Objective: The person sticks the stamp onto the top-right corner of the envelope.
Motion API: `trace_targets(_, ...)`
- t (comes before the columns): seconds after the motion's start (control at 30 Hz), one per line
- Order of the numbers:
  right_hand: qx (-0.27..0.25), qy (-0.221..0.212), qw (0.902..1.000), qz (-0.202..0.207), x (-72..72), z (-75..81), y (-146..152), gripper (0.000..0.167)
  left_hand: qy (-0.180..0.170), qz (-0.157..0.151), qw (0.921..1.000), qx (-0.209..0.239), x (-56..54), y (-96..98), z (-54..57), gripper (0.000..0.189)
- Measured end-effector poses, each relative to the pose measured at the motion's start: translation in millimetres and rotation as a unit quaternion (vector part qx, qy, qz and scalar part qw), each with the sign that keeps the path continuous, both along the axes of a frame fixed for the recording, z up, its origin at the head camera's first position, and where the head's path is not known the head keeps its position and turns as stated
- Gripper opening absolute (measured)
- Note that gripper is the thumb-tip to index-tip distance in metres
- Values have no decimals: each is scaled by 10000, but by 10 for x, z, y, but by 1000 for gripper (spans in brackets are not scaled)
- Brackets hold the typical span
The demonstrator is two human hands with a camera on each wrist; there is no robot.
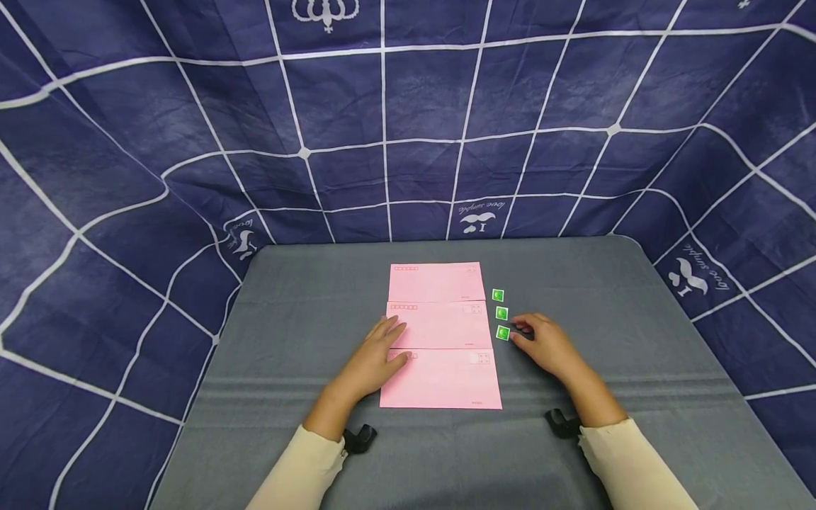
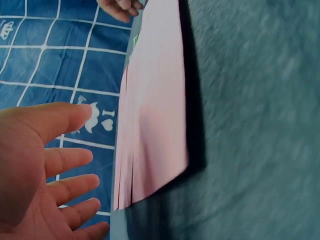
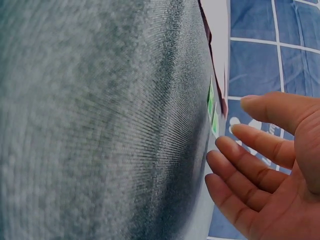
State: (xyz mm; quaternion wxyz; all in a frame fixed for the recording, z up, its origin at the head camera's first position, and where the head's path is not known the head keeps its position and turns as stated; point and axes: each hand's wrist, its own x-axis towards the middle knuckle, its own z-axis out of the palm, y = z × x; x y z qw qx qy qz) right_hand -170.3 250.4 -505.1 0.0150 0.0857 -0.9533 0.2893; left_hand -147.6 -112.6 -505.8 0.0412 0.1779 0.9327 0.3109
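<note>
Three pink envelopes lie in a column on the grey table: a far one (image 1: pixel 435 283), a middle one (image 1: pixel 446 327) and a near one (image 1: pixel 440 382). Beside their right edge are three small green stamps, the far one (image 1: pixel 498 295), the middle one (image 1: pixel 501 312) and the near one (image 1: pixel 503 333). My left hand (image 1: pixel 372 361) spreads its fingers over the left edges of the middle and near envelopes. Right of the stamps is my right hand (image 1: pixel 545 343), its fingers loosely bent and its fingertips close to the near stamp. In the right wrist view nothing shows between thumb and fingers (image 3: pixel 250 185).
A grey cloth covers the table (image 1: pixel 287 304). Blue curtains (image 1: pixel 421 106) with white grid lines rise at the back and on both sides. Each wrist wears a black strap mount, one at the left (image 1: pixel 360 439) and one at the right (image 1: pixel 562 423).
</note>
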Motion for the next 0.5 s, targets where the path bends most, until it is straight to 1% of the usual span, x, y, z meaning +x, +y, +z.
trace_targets(0.07,23,-51,10000,18,-8,-2,-10,32,14,-96,9999,-27,17,24,-15,59)
trace_targets(0.3,86,-139,9998,110,-33,-15,-31,30,-47,-358,9992,-196,96,125,14,62)
trace_targets(0.5,226,-130,9995,166,-54,-16,-68,29,46,-570,9975,-404,116,157,-9,63)
